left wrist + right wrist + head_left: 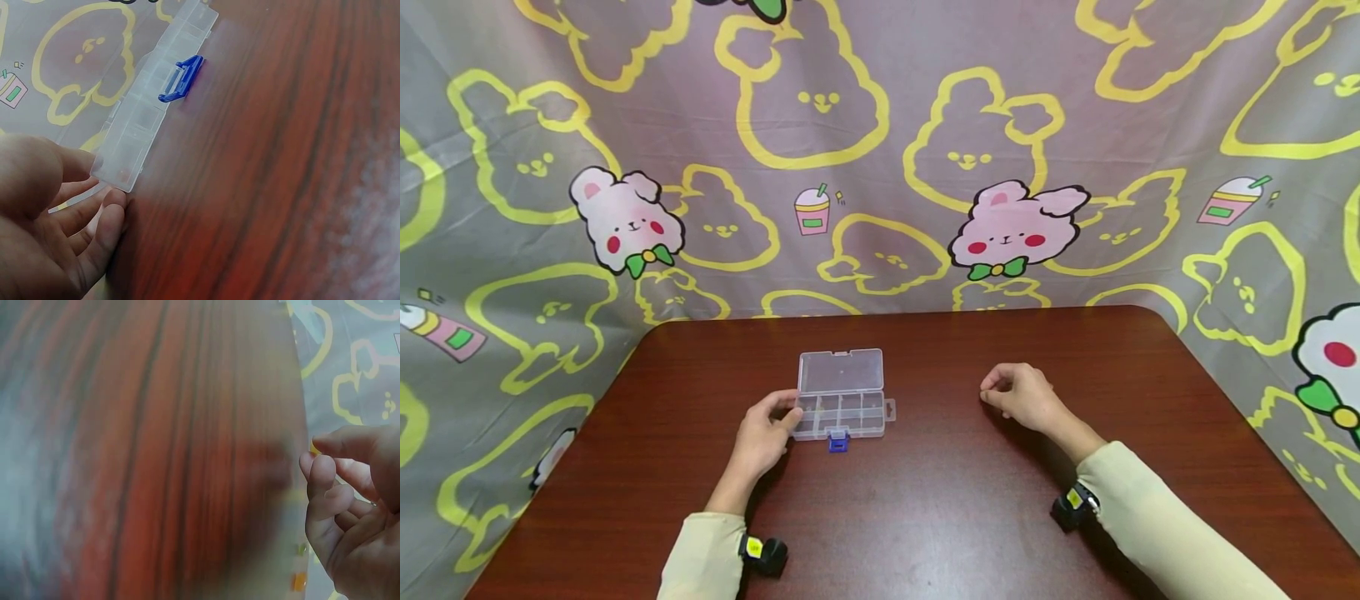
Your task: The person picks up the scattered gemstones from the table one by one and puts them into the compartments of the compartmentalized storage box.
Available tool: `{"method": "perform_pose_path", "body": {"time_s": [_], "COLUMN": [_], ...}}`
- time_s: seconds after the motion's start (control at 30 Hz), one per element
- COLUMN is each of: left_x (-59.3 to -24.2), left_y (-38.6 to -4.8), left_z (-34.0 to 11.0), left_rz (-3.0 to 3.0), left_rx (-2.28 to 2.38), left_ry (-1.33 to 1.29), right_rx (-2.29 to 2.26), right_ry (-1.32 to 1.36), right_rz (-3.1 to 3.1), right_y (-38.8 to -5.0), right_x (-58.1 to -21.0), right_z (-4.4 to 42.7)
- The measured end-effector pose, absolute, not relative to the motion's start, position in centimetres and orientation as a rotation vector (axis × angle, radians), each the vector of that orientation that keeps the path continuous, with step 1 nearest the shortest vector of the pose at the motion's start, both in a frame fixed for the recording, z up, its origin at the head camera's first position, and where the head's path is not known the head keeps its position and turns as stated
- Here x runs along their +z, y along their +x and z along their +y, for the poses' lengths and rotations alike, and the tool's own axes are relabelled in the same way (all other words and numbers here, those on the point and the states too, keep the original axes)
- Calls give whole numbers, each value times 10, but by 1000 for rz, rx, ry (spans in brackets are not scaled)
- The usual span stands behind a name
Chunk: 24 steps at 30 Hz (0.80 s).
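A clear plastic compartment box point(850, 414) lies on the table, its lid point(841, 372) raised at the back and its blue latch point(838, 442) hanging at the front. My left hand point(765, 433) grips the box's left end, thumb on the near side, as the left wrist view point(56, 219) also shows. A faint yellowish speck shows in a left compartment; its kind is unclear. Right of the box, apart from it, my right hand point(1024, 397) pinches a small yellow-orange piece point(314, 447) between thumb and index finger. Most of that piece is hidden by the fingertips.
In the right wrist view, a small orange piece point(300, 581) and a green one point(302, 549) are near the hand. The brown wooden table point(917, 517) reaches back to a patterned cloth point(880, 192). A hanging tab point(891, 410) sticks out of the box's right end.
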<state>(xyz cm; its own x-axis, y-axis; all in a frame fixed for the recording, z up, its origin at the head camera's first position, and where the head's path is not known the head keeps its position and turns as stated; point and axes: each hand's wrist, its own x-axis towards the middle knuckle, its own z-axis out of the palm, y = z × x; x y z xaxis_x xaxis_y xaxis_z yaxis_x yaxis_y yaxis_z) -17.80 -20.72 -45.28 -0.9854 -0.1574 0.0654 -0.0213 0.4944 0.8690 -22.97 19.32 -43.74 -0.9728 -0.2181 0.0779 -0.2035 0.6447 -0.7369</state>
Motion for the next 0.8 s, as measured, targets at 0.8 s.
{"method": "perform_pose_path", "body": {"time_s": [0.8], "left_x": [-452], "left_y": [-177], "left_z": [-206], "left_rz": [-2586], "left_rx": [-1512], "left_ry": [157], "right_rx": [-1399], "right_ry": [-528], "right_rz": [2708], "right_y": [-231], "right_x": [-430], "right_z": [129]}}
